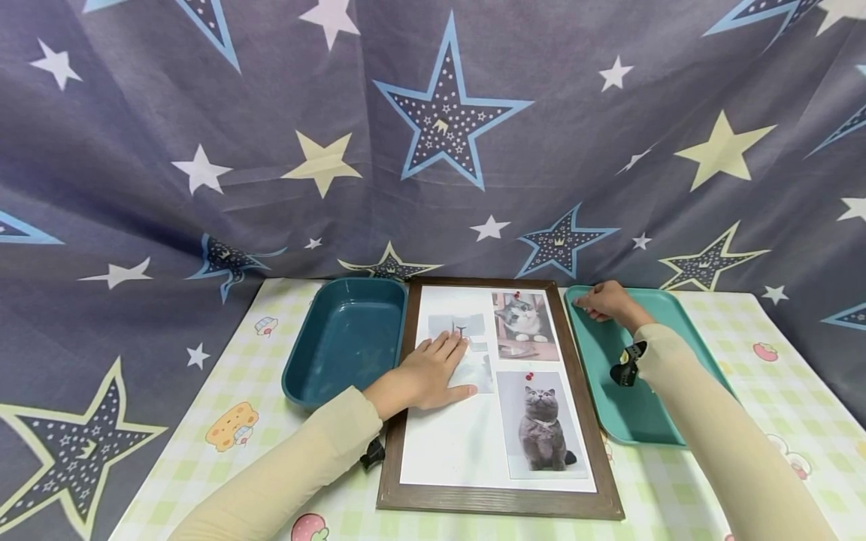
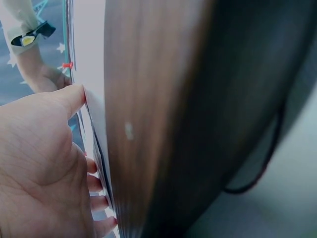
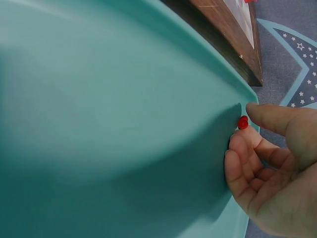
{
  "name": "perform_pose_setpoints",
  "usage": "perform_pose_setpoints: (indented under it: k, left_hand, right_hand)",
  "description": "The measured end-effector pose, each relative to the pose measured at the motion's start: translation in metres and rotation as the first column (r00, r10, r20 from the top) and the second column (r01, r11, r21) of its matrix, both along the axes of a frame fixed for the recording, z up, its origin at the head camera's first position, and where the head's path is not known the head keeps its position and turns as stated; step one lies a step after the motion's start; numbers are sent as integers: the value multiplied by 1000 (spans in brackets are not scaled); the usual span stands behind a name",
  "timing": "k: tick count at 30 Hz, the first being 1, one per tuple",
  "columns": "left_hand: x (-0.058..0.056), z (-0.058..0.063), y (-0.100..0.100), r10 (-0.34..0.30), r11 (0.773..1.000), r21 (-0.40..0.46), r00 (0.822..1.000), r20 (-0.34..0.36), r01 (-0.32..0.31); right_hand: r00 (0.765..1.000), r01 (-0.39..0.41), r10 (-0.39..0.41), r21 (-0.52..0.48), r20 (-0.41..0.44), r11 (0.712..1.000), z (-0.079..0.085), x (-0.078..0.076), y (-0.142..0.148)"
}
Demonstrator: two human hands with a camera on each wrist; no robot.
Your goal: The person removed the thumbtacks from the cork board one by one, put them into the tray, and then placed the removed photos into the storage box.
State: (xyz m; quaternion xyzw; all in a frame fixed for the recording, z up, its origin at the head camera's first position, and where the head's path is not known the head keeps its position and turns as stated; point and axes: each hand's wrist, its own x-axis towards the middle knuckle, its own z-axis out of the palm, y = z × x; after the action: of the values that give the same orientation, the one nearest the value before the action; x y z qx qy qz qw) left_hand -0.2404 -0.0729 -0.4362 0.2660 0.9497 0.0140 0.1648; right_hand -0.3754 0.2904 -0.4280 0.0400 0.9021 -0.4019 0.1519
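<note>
A brown-framed white board [image 1: 433, 451] lies on the table. Two cat photos, a grey-and-white cat [image 1: 524, 323] and a dark grey cat [image 1: 543, 432], lie on its right half, each with a red pushpin [image 1: 530, 376] near the top. My left hand [image 1: 429, 376] rests with spread fingers over a pale picture [image 1: 480, 376], covering much of it. At the far left corner of the green tray [image 1: 643, 417], my right hand [image 1: 609, 302] has thumb and forefinger close around a red pushpin [image 3: 242, 122]; their contact is hard to make out.
A deep teal bin [image 1: 345, 338] stands left of the board, close to its frame. The checked tablecloth [image 1: 237, 376] covers the table, and a star-patterned curtain [image 1: 446, 225] hangs right behind it. Each wrist wears a black camera [image 1: 628, 364].
</note>
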Motion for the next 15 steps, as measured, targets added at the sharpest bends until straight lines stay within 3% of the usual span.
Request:
perform_pose_setpoints:
  k: [15]
  left_hand:
    - [0,-1,-1,-7,1000,1,1000,-19,7]
  right_hand:
    - [1000,-15,15,-8,-7,1000,-3,-2,1]
